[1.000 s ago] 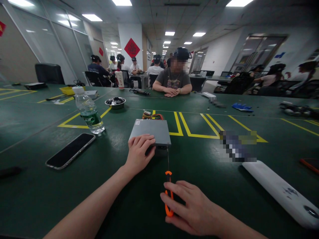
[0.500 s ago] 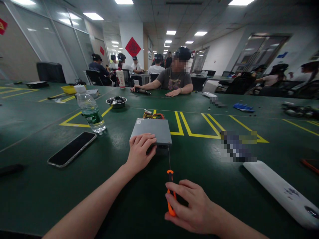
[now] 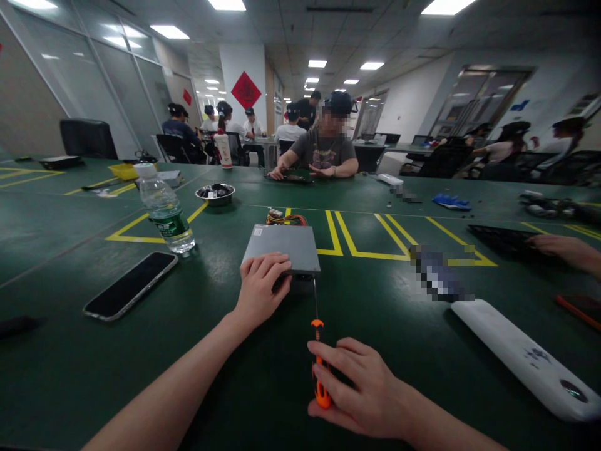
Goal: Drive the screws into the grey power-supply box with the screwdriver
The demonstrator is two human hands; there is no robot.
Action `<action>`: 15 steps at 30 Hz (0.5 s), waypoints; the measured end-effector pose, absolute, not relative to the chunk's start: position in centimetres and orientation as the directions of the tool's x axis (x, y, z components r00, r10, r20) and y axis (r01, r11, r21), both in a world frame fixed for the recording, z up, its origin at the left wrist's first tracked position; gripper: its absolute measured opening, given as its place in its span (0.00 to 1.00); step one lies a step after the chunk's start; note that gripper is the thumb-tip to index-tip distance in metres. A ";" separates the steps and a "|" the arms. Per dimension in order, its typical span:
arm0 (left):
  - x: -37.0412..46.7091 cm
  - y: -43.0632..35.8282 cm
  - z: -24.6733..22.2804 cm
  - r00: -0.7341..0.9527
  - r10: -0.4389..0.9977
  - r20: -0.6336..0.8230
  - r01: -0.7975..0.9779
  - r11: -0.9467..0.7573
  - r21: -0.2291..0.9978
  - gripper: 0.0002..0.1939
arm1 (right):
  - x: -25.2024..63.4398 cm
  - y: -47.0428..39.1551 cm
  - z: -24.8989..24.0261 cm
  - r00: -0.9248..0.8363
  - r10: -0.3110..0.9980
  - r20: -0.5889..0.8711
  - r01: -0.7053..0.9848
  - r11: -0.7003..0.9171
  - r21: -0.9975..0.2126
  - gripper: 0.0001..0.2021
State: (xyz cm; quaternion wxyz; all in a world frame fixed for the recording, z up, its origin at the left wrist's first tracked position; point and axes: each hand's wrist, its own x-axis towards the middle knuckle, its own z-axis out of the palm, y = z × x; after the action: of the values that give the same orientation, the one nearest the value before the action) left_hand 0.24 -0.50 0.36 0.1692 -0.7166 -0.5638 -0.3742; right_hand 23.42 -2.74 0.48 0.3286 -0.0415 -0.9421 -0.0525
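A grey metal computer power supply [image 3: 284, 241] lies flat on the green table, its bundle of coloured wires [image 3: 286, 218] at the far side. My left hand [image 3: 263, 279] grips its near left corner, fingers over the top and thumb at the near face. In my right hand [image 3: 357, 385] is a screwdriver [image 3: 320, 357] with an orange and black handle, held between thumb and fingers. Its thin shaft points away from me, and the tip meets the near right edge of the power supply. Whether the tip sits in a screw is too small to tell.
Left of me stand a water bottle [image 3: 166, 216] and a phone [image 3: 131, 285]. A metal bowl [image 3: 215, 195] with small parts is beyond. On the right lies a long white device [image 3: 521, 357]; another person's hand [image 3: 570, 250] touches a dark panel [image 3: 504, 239]. Someone sits opposite.
Another person's hand and a dark panel have come in at the right. The person opposite has moved their hands. The view has shifted slightly; my hands keep their grips.
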 end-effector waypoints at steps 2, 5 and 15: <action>0.3 -0.5 0.4 0.084 0.681 0.728 0.936 -0.305 0.177 0.09 | 23.5 -2.7 0.3 -0.744 0.065 0.664 0.120 0.992 0.038 0.13; 0.2 -0.5 0.3 0.085 0.683 0.726 0.938 -0.301 0.174 0.09 | 23.4 -2.8 0.6 -0.761 0.095 0.642 0.121 0.993 -0.003 0.14; 0.2 -0.4 0.1 0.067 0.666 0.743 0.944 -0.285 0.170 0.09 | 23.5 -2.8 0.6 -0.778 0.051 0.626 0.102 0.994 0.046 0.13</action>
State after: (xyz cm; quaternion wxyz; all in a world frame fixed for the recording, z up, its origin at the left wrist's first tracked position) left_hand 0.18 -0.38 0.08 0.1838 -0.7071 -0.5691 -0.3773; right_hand 23.50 -2.76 0.64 0.3305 -0.0406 -0.9421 -0.0389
